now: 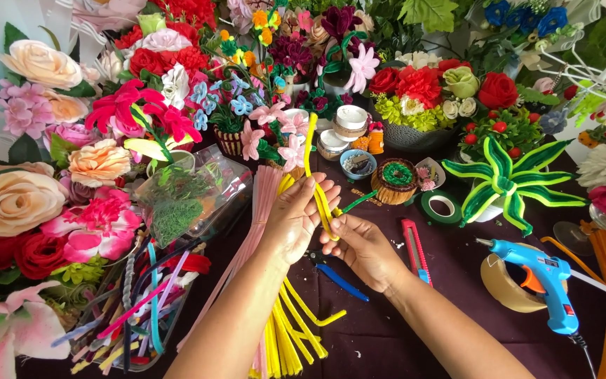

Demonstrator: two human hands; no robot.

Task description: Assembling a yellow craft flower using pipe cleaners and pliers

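Head view: yellow pipe cleaner (311, 168) between fingers (322, 191).

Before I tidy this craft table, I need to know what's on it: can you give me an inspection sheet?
Surface: dark cloth table, crowded.
Job's things: yellow pipe cleaner, held upright; yellow bundle below.
Clutter: blue glue gun, tape roll, red cutter, green tape, tub of mixed stems.
Hands: left hand and right hand both grip the pipe cleaner.
Cables: glue gun cord at the edge.
Surroundings: artificial flowers all round.
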